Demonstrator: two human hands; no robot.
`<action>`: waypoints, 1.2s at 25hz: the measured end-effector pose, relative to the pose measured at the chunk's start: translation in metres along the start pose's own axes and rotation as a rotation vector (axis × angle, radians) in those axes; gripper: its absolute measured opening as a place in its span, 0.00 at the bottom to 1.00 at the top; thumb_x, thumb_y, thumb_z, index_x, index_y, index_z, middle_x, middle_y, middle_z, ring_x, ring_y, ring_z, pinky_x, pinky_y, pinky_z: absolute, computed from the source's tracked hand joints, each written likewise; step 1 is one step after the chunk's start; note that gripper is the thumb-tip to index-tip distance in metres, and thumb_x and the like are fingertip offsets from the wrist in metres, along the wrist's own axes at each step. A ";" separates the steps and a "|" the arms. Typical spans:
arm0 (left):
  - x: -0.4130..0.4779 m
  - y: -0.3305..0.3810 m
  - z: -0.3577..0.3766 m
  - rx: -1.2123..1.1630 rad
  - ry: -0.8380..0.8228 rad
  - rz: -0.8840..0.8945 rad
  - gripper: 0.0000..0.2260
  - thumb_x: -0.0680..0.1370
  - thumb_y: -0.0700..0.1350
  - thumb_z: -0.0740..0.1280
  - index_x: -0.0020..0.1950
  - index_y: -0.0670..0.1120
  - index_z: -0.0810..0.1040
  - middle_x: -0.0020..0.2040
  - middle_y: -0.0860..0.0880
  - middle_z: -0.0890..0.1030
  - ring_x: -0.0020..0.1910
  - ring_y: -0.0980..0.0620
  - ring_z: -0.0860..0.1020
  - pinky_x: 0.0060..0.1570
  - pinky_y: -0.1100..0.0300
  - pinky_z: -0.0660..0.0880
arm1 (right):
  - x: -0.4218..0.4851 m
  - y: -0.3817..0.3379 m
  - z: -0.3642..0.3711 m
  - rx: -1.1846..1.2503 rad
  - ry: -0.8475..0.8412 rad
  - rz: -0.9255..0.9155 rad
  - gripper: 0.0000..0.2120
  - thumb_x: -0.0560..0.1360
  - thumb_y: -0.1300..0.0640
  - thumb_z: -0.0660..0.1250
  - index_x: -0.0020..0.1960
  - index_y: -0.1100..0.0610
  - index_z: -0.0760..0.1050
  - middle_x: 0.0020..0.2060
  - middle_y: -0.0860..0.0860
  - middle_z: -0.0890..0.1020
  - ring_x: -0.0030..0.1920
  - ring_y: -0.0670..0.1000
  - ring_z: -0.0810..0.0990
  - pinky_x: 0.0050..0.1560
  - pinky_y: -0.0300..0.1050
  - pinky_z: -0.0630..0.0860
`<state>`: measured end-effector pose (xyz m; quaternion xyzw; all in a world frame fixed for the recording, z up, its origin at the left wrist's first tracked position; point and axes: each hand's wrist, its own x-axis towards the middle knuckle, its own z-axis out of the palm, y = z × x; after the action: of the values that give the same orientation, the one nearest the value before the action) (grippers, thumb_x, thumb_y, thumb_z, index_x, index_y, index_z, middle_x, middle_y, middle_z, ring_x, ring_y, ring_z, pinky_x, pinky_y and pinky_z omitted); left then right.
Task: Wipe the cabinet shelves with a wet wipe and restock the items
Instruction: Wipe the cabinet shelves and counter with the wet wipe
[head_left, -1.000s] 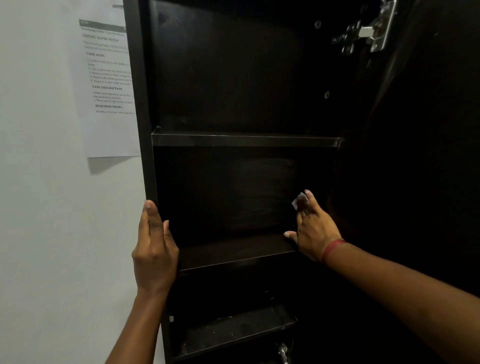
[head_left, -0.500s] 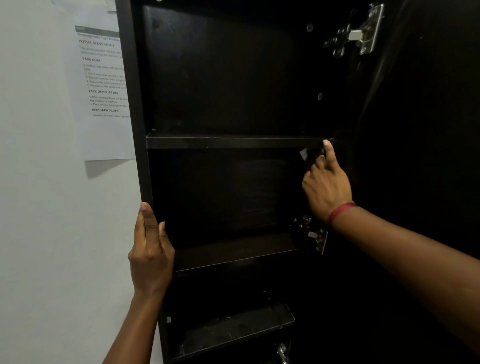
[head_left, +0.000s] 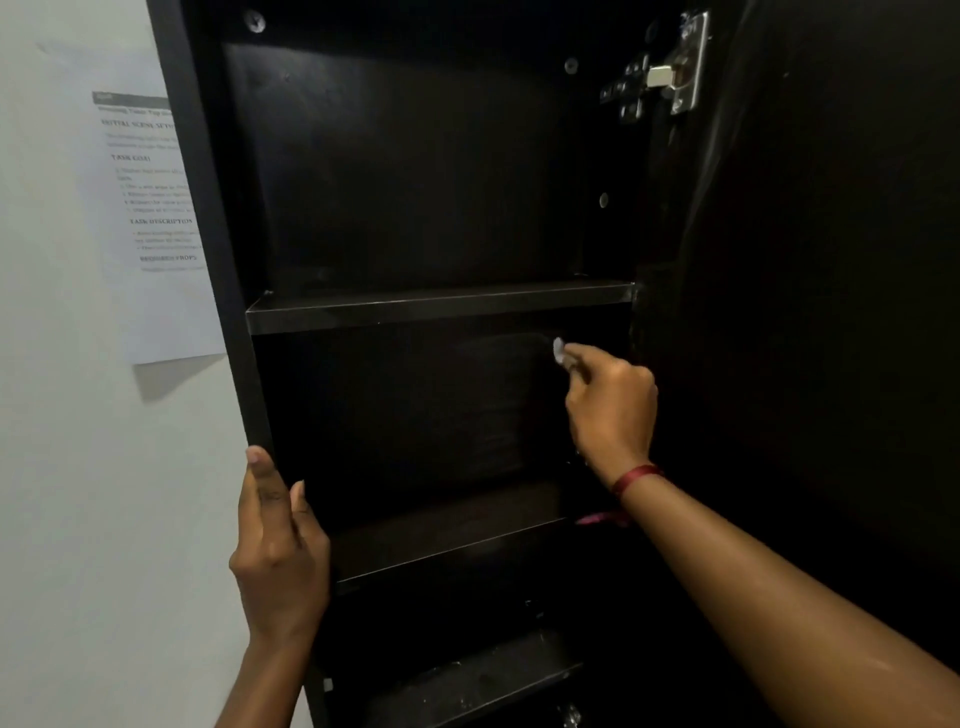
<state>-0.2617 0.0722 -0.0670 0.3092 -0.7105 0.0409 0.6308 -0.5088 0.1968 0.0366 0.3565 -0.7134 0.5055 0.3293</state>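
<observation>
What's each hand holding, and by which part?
Right hand pinches a bunched wet wipe, one white end poking out. Left hand holds nothing, only rests on the front edge of the cabinet side panel.

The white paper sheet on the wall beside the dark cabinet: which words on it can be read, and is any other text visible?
"INITIAL SCENE SET..." - heading on the white paper sheet, its end hidden by the dark wooden cabinet.
"TASK GOAL" - heading, same sheet.
"TASK DESCRIPTION" - heading, same sheet.
"REQUIRED PROPS" - heading, same sheet.
The title and small lines are too blurred to read. No other text shows.
</observation>
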 end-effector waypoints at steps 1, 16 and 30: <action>0.000 0.001 0.000 0.007 -0.011 0.001 0.39 0.77 0.37 0.63 0.79 0.54 0.43 0.60 0.29 0.76 0.37 0.37 0.79 0.35 0.48 0.78 | 0.005 -0.007 0.007 0.156 0.110 0.230 0.08 0.76 0.59 0.69 0.54 0.53 0.83 0.44 0.49 0.85 0.43 0.48 0.83 0.40 0.24 0.72; 0.017 -0.011 0.009 0.091 0.018 -0.041 0.27 0.83 0.47 0.55 0.79 0.51 0.46 0.53 0.31 0.80 0.33 0.38 0.79 0.29 0.55 0.74 | -0.040 -0.070 0.134 0.120 -0.423 -0.159 0.42 0.77 0.37 0.51 0.76 0.59 0.33 0.73 0.57 0.29 0.73 0.56 0.25 0.74 0.51 0.29; 0.006 -0.010 0.014 0.082 0.060 -0.020 0.25 0.85 0.49 0.53 0.79 0.52 0.46 0.53 0.32 0.80 0.35 0.37 0.80 0.31 0.56 0.75 | -0.032 -0.077 0.135 -0.028 -0.372 -0.637 0.31 0.80 0.46 0.57 0.78 0.56 0.52 0.77 0.54 0.58 0.77 0.57 0.47 0.76 0.51 0.36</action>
<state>-0.2691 0.0552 -0.0674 0.3404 -0.6857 0.0729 0.6392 -0.4424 0.0552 0.0108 0.6418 -0.6212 0.2944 0.3399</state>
